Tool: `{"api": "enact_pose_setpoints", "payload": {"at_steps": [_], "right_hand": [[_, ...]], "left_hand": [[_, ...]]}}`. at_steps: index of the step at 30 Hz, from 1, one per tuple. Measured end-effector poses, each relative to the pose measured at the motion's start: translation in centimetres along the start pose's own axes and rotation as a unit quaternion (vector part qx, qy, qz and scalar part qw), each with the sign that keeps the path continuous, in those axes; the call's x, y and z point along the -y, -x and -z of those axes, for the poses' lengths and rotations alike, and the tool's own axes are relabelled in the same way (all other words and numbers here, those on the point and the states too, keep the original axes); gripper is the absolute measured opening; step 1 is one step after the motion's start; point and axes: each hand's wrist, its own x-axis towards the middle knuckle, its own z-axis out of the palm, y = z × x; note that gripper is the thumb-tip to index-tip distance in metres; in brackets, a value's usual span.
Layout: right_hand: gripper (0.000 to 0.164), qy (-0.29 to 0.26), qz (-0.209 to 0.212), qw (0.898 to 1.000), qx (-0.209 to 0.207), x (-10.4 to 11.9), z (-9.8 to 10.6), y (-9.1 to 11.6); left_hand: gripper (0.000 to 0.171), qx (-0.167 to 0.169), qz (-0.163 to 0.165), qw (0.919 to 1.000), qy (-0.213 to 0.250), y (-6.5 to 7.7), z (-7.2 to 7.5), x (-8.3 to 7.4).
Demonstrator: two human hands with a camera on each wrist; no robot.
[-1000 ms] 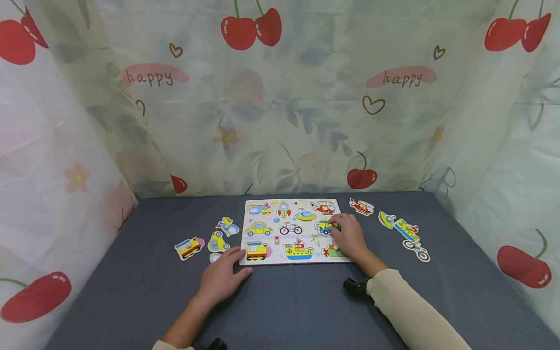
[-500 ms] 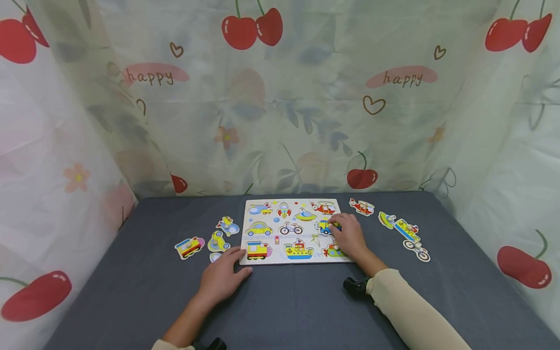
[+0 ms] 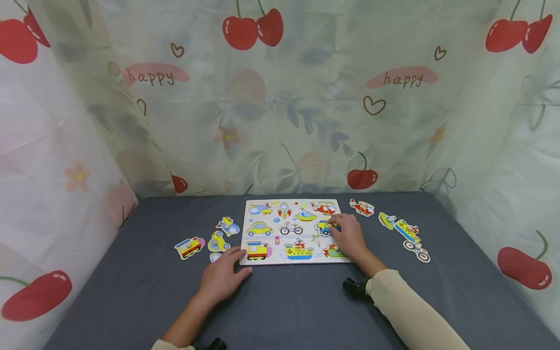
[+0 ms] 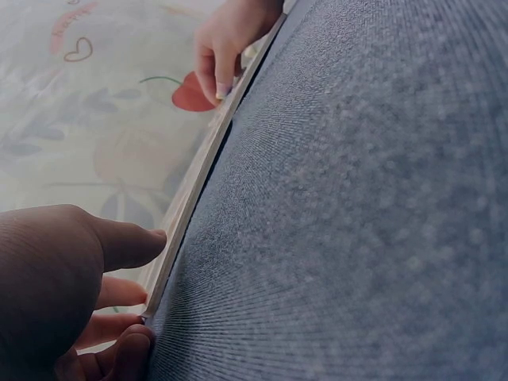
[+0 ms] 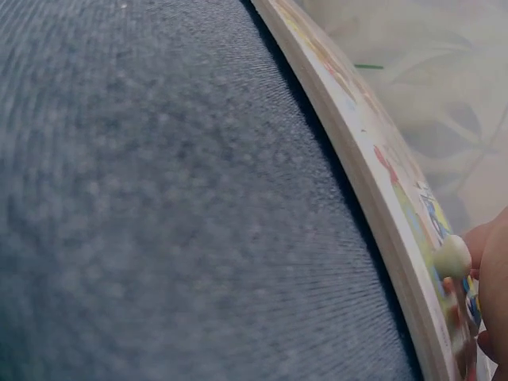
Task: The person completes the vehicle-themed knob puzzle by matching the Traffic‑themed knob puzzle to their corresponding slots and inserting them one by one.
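Note:
A wooden puzzle board (image 3: 280, 221) with vehicle pictures lies flat on the dark cloth. My right hand (image 3: 350, 239) pinches a blue-and-yellow truck puzzle piece (image 3: 323, 227) at the board's right side; the fingers hide part of it. Just below that hand, a green-and-red piece (image 3: 331, 251) sits on the board, and its round knob (image 5: 452, 258) shows close up in the right wrist view. My left hand (image 3: 222, 278) rests at the near left corner, fingers relaxed and touching the board's edge (image 4: 178, 226), thumb apart from the fingers.
Left of the board lie a train piece (image 3: 189, 248), a plane piece (image 3: 228, 226), a car piece (image 3: 218, 241) and one partly hidden by the left hand. On the right are a helicopter piece (image 3: 361, 207), a saucer piece (image 3: 387, 220), a ship piece (image 3: 407, 229) and a bicycle piece (image 3: 417, 251).

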Motion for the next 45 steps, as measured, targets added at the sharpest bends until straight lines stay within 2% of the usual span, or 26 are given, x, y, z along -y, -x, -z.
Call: {"api": "enact_pose_setpoints", "payload": {"at_steps": [10, 18, 26, 29, 34, 39, 45], "right_hand": [[0.014, 0.002, -0.005, 1.0, 0.015, 0.2, 0.1, 0.0], [0.015, 0.034, 0.005, 0.999, 0.038, 0.1, 0.4, 0.0], [0.02, 0.052, -0.001, 0.997, 0.058, 0.4, 0.6, -0.3], [0.021, 0.046, -0.007, 0.997, 0.066, 0.3, 0.7, -0.4], [0.023, 0.001, -0.042, 0.996, 0.081, -0.1, 1.0, -0.8], [0.022, -0.006, -0.057, 0.996, 0.068, -0.9, 1.3, -1.3], [0.019, 0.036, -0.057, 0.997, 0.028, -1.8, 1.8, -2.2]], "left_hand": [[0.053, 0.0, -0.001, 1.0, 0.001, 0.0, 0.0, 0.1], [0.053, 0.001, -0.002, 1.0, -0.001, -0.1, -0.1, 0.2], [0.053, -0.003, -0.001, 1.0, 0.0, -0.1, -0.1, 0.1], [0.053, -0.003, -0.002, 1.0, -0.001, -0.1, -0.1, 0.1], [0.053, -0.001, -0.001, 1.0, -0.001, 0.0, -0.1, 0.1], [0.053, 0.0, -0.002, 1.0, -0.001, 0.0, 0.0, 0.2], [0.053, -0.003, -0.004, 1.0, 0.003, 0.0, 0.0, 0.1]]}}
